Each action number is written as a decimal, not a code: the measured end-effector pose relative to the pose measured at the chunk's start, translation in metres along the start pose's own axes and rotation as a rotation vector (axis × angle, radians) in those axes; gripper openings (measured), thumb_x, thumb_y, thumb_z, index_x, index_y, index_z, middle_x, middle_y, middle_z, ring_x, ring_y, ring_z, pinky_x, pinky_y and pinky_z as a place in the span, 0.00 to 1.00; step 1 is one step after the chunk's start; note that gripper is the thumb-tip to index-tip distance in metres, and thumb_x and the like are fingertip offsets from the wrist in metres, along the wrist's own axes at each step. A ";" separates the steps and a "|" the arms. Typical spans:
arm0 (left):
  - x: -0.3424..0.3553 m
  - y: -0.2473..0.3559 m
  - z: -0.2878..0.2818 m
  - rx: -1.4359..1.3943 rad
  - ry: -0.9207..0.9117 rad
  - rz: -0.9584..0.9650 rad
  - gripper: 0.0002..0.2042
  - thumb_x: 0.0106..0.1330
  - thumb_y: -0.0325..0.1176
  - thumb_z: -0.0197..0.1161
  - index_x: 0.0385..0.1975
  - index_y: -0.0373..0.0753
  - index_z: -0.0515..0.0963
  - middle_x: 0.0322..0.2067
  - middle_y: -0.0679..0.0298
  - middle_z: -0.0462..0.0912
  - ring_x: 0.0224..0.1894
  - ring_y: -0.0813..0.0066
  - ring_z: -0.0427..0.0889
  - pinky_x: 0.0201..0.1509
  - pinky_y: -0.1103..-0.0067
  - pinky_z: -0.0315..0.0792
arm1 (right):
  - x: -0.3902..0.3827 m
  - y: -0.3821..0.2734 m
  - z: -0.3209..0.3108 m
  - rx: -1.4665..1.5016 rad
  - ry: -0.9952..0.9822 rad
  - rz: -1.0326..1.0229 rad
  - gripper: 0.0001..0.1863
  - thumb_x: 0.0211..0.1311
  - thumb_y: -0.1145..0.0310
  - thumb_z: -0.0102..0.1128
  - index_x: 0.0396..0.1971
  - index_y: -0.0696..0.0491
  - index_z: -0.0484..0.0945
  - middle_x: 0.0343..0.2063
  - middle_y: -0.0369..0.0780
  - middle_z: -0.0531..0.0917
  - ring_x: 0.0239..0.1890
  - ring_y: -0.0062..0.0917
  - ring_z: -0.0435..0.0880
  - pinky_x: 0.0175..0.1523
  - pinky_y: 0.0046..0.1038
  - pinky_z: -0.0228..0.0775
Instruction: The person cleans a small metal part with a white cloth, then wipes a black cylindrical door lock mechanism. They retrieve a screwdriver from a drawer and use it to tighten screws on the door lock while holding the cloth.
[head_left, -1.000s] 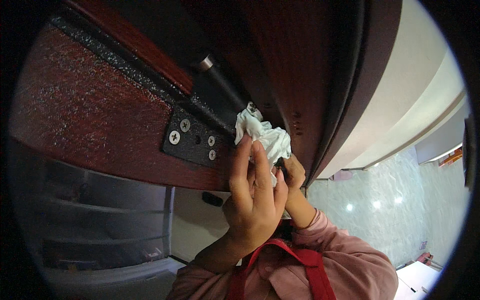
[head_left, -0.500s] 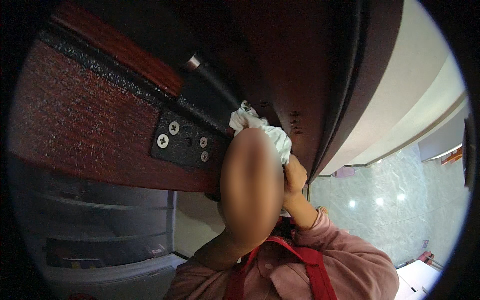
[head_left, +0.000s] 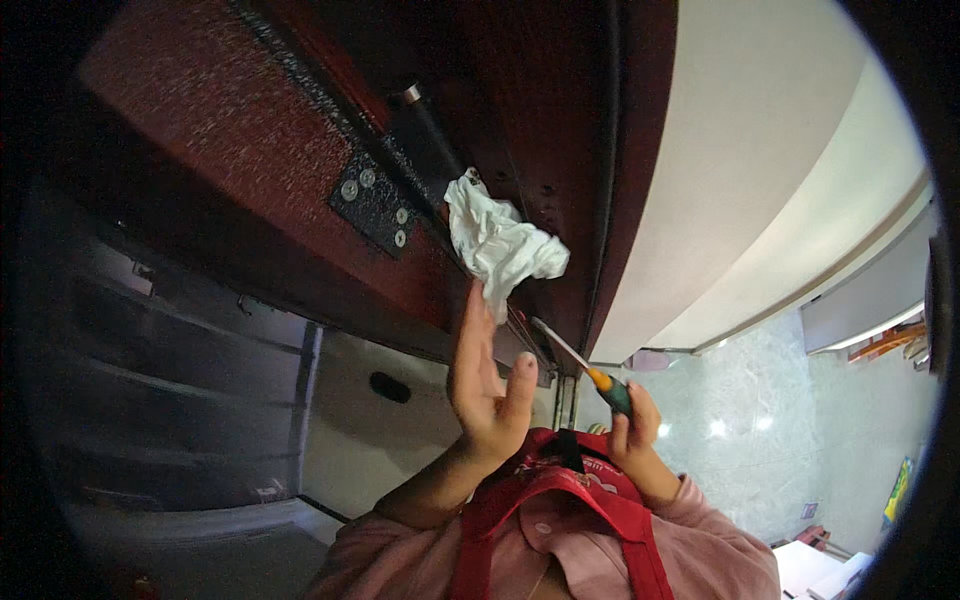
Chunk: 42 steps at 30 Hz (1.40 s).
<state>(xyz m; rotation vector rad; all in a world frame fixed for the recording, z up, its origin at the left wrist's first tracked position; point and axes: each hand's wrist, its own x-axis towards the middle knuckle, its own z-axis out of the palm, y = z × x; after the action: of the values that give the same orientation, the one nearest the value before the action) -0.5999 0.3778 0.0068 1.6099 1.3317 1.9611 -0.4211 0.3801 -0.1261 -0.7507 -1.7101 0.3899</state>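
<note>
My left hand [head_left: 485,390] is raised, thumb apart and fingers stretched up. Its fingertips meet the lower end of a crumpled white cloth or tissue [head_left: 500,240] and are partly hidden by it. The cloth hangs at the lower end of a black hinge barrel [head_left: 435,140] on a dark red-brown door. Beside the barrel, a black hinge plate [head_left: 378,200] with several cross-head screws is fixed to the speckled wood. Lower right, my right hand [head_left: 638,435] grips a screwdriver [head_left: 615,392] by its green and orange handle, shaft pointing up-left toward the door edge.
A pale curved wall [head_left: 750,150] rises to the right of the dark door frame [head_left: 630,130]. Glossy light floor tiles [head_left: 730,450] lie below it. To the left are grey glazed panels [head_left: 190,370]. A red apron [head_left: 560,490] covers my front.
My hands have drawn apart from beside the cloth. The right one is lower and farther right, its screwdriver now visible. More of the cloth shows, and the view has turned and shifted.
</note>
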 end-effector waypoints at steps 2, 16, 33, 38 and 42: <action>-0.002 0.000 0.013 -0.328 0.105 -0.308 0.27 0.68 0.40 0.50 0.62 0.32 0.55 0.61 0.56 0.60 0.58 0.68 0.64 0.60 0.73 0.58 | -0.026 -0.001 -0.036 -0.070 -0.007 0.074 0.24 0.49 0.81 0.51 0.51 0.61 0.69 0.30 0.49 0.76 0.25 0.37 0.75 0.32 0.32 0.68; 0.076 0.008 0.049 -1.292 0.421 -0.629 0.11 0.62 0.41 0.63 0.21 0.46 0.73 0.12 0.79 0.55 0.15 0.90 0.53 0.19 0.90 0.57 | -0.041 0.014 -0.113 0.177 0.120 0.418 0.24 0.66 0.66 0.45 0.56 0.67 0.63 0.27 0.42 0.76 0.20 0.18 0.70 0.24 0.19 0.63; 0.072 0.019 0.069 -1.250 0.541 -0.619 0.10 0.66 0.36 0.58 0.21 0.44 0.72 0.10 0.76 0.55 0.14 0.87 0.55 0.20 0.88 0.60 | -0.047 0.016 -0.129 0.210 0.038 0.416 0.23 0.66 0.66 0.44 0.57 0.66 0.62 0.28 0.41 0.75 0.20 0.17 0.68 0.25 0.18 0.60; 0.056 0.002 0.076 -1.293 0.618 -0.717 0.15 0.65 0.35 0.59 0.16 0.44 0.68 0.10 0.76 0.58 0.13 0.86 0.57 0.19 0.88 0.61 | -0.045 0.021 -0.136 0.160 -0.049 0.341 0.25 0.67 0.65 0.43 0.59 0.63 0.59 0.21 0.35 0.70 0.18 0.14 0.63 0.23 0.17 0.54; 0.045 -0.005 0.074 -1.327 0.533 -0.691 0.13 0.65 0.36 0.59 0.19 0.44 0.69 0.12 0.75 0.59 0.16 0.86 0.59 0.22 0.88 0.64 | -0.044 0.020 -0.136 0.166 -0.077 0.350 0.24 0.68 0.65 0.43 0.59 0.63 0.59 0.22 0.35 0.71 0.18 0.14 0.63 0.23 0.17 0.55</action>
<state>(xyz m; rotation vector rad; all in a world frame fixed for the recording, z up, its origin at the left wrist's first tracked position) -0.5515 0.4466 0.0281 0.0073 0.2972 2.0068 -0.2804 0.3487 -0.1338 -0.9227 -1.5937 0.8009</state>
